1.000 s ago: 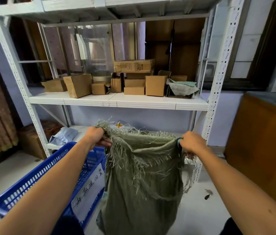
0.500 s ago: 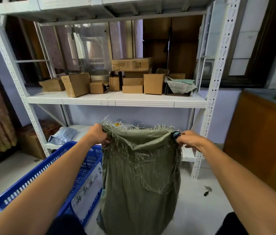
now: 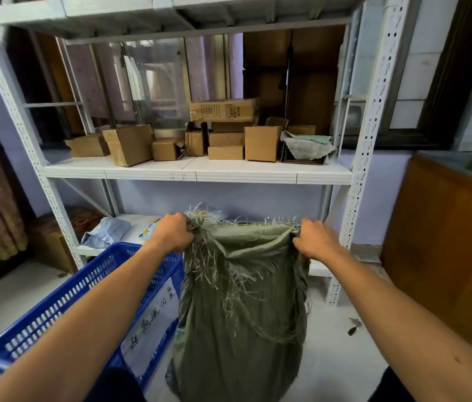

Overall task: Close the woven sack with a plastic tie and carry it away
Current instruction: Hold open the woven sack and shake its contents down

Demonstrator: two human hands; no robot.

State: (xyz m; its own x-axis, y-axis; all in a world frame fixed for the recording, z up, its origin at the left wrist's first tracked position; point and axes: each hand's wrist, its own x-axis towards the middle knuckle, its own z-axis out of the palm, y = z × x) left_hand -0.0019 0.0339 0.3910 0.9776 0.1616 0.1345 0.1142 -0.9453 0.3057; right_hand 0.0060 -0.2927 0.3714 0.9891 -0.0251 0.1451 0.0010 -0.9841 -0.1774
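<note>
While the sack [image 3: 240, 314] hangs upright with its frayed mouth stretched wide, the step in hand appears to be gathering that mouth into a neck for the tie. To do it well, the two corners should come together and the cloth should be bunched below the loose fringe, then twisted. That way the tie would bite on sound weave rather than on stray strands. One hand would then need to hold the neck alone while the other brings the tie. No plastic tie can be made out here; it may be hidden in a fist.

The left grip [image 3: 172, 236] is clenched on the left corner of the rim, with the fringe spilling out beside it. The right grip [image 3: 314, 240] is curled round the right corner. The rim runs taut from one to the other, and the body of the sack drops between and below them. Its lower end passes out of view, so I cannot tell whether it rests on the floor [image 3: 345, 358].

A blue basket [image 3: 55, 309] stands just beside the sack on the left. Behind the sack rises a white shelf [image 3: 197, 174] carrying cardboard boxes [image 3: 262, 143].
</note>
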